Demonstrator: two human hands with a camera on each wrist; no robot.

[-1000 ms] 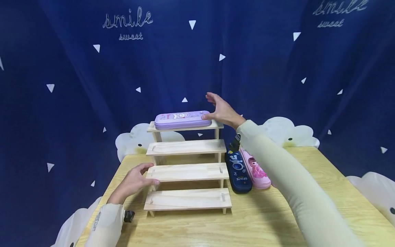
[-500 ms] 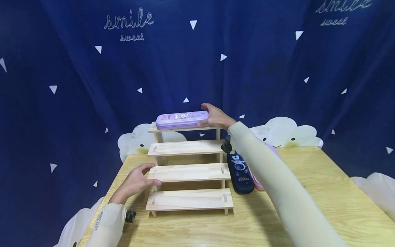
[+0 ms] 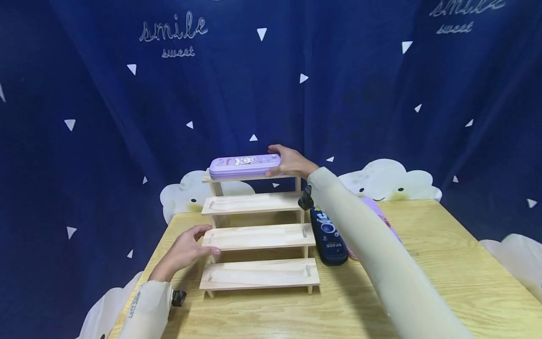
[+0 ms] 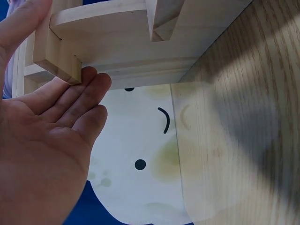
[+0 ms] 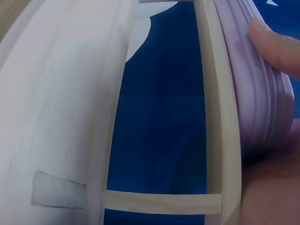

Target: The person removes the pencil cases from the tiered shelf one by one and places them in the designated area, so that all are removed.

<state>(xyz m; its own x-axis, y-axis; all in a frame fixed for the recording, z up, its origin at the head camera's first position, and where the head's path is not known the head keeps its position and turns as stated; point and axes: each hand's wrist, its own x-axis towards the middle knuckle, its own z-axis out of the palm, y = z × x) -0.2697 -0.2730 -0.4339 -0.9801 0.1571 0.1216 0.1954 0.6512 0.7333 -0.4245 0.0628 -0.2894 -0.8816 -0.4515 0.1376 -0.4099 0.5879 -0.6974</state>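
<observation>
A purple pencil case with a cartoon print lies along the top shelf of a stepped wooden rack. My right hand grips its right end, thumb on the front side and fingers reaching behind. In the right wrist view, the thumb presses the ribbed side of the purple case. My left hand holds the left end of the rack's second step from the bottom, with the thumb at its front edge. Seen from the left wrist, the fingers of the left hand lie against the rack's wooden end.
To the rack's right, a dark blue space pencil case lies on the wooden table. Beside it are a pink case, mostly hidden by my right sleeve, and a purple-pink one. A blue curtain hangs behind.
My right hand has come down and left, its raised fingers closing round the end of the purple pencil case. The case has slid slightly left on the top shelf. My left hand stays put.
</observation>
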